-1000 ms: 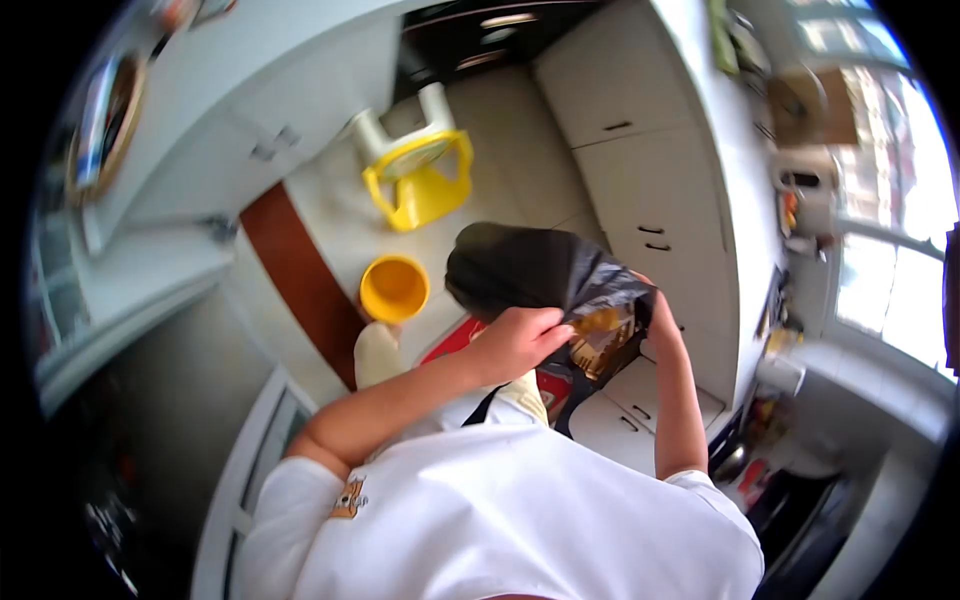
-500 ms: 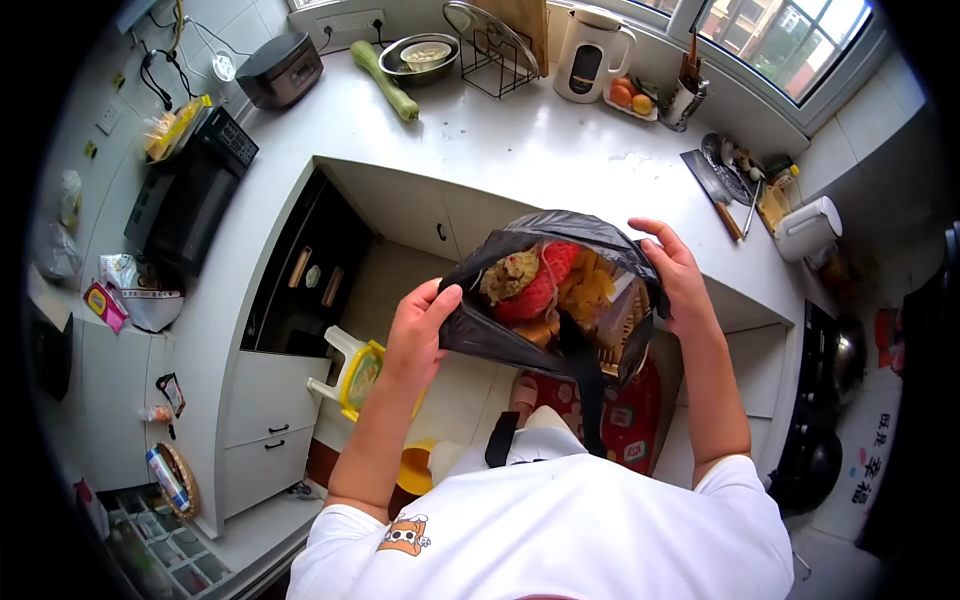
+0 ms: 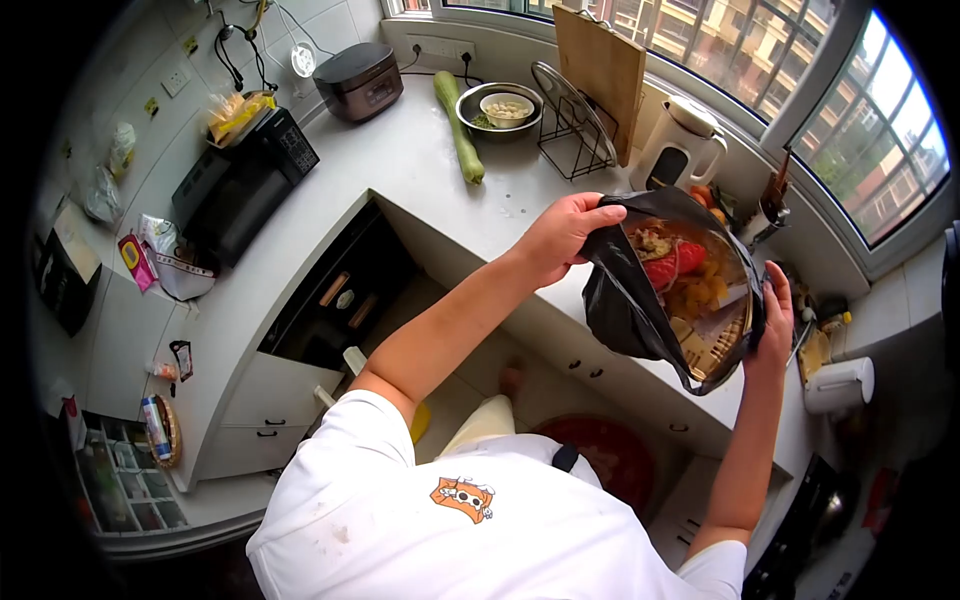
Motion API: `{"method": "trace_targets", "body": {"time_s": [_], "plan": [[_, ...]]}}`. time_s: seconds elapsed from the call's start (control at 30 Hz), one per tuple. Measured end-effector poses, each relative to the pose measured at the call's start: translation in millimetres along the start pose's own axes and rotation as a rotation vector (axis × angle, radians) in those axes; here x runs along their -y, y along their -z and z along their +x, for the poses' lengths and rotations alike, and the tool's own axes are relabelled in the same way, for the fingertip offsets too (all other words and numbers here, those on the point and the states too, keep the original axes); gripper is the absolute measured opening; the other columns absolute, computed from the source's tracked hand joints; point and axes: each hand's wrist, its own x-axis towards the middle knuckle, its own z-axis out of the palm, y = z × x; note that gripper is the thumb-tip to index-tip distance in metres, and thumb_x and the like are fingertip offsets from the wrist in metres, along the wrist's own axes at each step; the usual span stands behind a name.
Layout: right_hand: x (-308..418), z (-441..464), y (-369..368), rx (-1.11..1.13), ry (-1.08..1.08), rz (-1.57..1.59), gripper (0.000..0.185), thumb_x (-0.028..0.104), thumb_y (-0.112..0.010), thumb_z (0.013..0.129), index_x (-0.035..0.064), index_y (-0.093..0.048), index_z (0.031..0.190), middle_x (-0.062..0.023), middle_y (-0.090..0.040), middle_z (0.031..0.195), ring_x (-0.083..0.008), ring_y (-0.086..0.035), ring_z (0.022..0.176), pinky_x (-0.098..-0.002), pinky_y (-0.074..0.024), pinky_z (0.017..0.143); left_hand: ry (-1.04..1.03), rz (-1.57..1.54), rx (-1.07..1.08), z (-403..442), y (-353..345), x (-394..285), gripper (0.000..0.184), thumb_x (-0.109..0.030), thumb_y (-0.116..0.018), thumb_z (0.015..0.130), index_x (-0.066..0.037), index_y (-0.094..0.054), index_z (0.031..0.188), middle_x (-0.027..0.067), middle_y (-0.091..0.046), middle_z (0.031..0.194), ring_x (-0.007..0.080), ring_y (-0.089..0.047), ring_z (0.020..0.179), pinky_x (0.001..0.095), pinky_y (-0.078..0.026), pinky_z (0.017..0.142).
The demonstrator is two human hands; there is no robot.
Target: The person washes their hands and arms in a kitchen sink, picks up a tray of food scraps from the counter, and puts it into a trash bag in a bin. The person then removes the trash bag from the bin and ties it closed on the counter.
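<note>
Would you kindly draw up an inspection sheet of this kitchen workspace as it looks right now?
Surface: smooth white counter.
Job's things: black plastic bag, mouth open, with mixed red and yellow contents; whether it touches the counter cannot be told.
Clutter: long pale-green vegetable, round grey metal bowl with a small white bowl inside, upright brown wooden board.
Hands: left hand grips one side of the bag's rim; right hand holds the opposite side.
Cables: black cables hang on the tiled wall; dark plugs sit in a white socket strip.
Surroundings: large white-framed window; buildings outside.
</note>
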Motion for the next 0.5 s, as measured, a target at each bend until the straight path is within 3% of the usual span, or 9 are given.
{"method": "trace_targets", "body": {"time_s": [0.07, 0.13, 0.23, 0.27, 0.4, 0.47, 0.5], "plan": [[0.7, 19.8, -2.0, -0.059, 0.013, -0.041, 0.027, 0.007, -0.043, 0.097, 0.0066, -0.051, 0.122, -0.0046, -0.062, 0.097, -0.0115, -0.063, 0.085, -0.0263, -0.0527, 0.075, 0.031, 0.055, -0.005, 22.6, -0.5, -14.0, 0.015, -0.023, -0.062, 0.089, -0.009, -0.059, 0.093, -0.0069, -0.057, 0.071, -0.0003, -0.048, 0.053, 0.0172, -0.034, 0.043], [-8.6, 39.6, 7.8, -0.101, 0.022, -0.059, 0.025, 0.008, -0.043, 0.096, 0.0060, -0.053, 0.120, -0.0045, -0.062, 0.099, -0.0111, -0.062, 0.086, -0.0263, -0.0522, 0.077, 0.055, 0.095, 0.121, 43.1, 15.7, -19.3, 0.017, -0.024, -0.064, 0.088, -0.008, -0.060, 0.093, -0.0080, -0.054, 0.071, -0.0007, -0.045, 0.053, 0.0164, -0.032, 0.043], [-17.7, 59.7, 4.1, -0.154, 0.017, -0.074, 0.024, 0.009, -0.045, 0.096, 0.0055, -0.054, 0.118, -0.0037, -0.061, 0.100, -0.0100, -0.061, 0.086, -0.0255, -0.0512, 0.076, 0.144, 0.144, 0.106, 73.7, 21.7, -25.4, 0.017, -0.024, -0.063, 0.089, -0.008, -0.061, 0.091, -0.0084, -0.053, 0.070, -0.0010, -0.041, 0.052, 0.0165, -0.030, 0.043], [-22.1, 65.3, 7.1, -0.169, 0.007, -0.080, 0.024, 0.010, -0.046, 0.096, 0.0053, -0.054, 0.119, -0.0035, -0.061, 0.101, -0.0098, -0.060, 0.086, -0.0248, -0.0508, 0.075, 0.177, 0.112, 0.127, 82.8, 24.3, -26.4, 0.018, -0.023, -0.062, 0.090, -0.005, -0.060, 0.095, -0.0062, -0.056, 0.072, 0.0007, -0.050, 0.055, 0.0171, -0.039, 0.047], [-52.1, 88.3, 13.7, -0.196, -0.142, -0.068, 0.027, 0.011, -0.047, 0.096, 0.0045, -0.051, 0.122, -0.0039, -0.060, 0.102, -0.0083, -0.058, 0.088, -0.0226, -0.0480, 0.077, 0.238, 0.111, 0.063, 119.9, 47.0, 2.8, 0.014, -0.024, -0.058, 0.092, -0.010, -0.058, 0.095, -0.0087, -0.058, 0.070, -0.0035, -0.046, 0.049, 0.0152, -0.027, 0.037], [-50.1, 97.6, 14.1, -0.138, -0.152, -0.030, 0.032, 0.011, -0.047, 0.095, 0.0055, -0.047, 0.127, -0.0041, -0.059, 0.104, -0.0079, -0.057, 0.090, -0.0225, -0.0473, 0.078, 0.211, 0.124, -0.012, 129.3, 44.0, -3.7, 0.015, -0.024, -0.058, 0.092, -0.010, -0.056, 0.099, -0.0071, -0.059, 0.073, -0.0034, -0.046, 0.048, 0.0141, -0.027, 0.036], [-44.6, 97.4, 16.0, -0.093, -0.170, -0.059, 0.041, 0.016, -0.048, 0.095, 0.0063, -0.041, 0.134, -0.0061, -0.058, 0.109, -0.0113, -0.056, 0.098, -0.0256, -0.0450, 0.085, 0.212, 0.127, 0.022, 132.2, 46.0, -5.3, 0.017, -0.023, -0.058, 0.092, -0.009, -0.056, 0.100, -0.0068, -0.059, 0.074, -0.0034, -0.046, 0.049, 0.0143, -0.028, 0.036]]}}
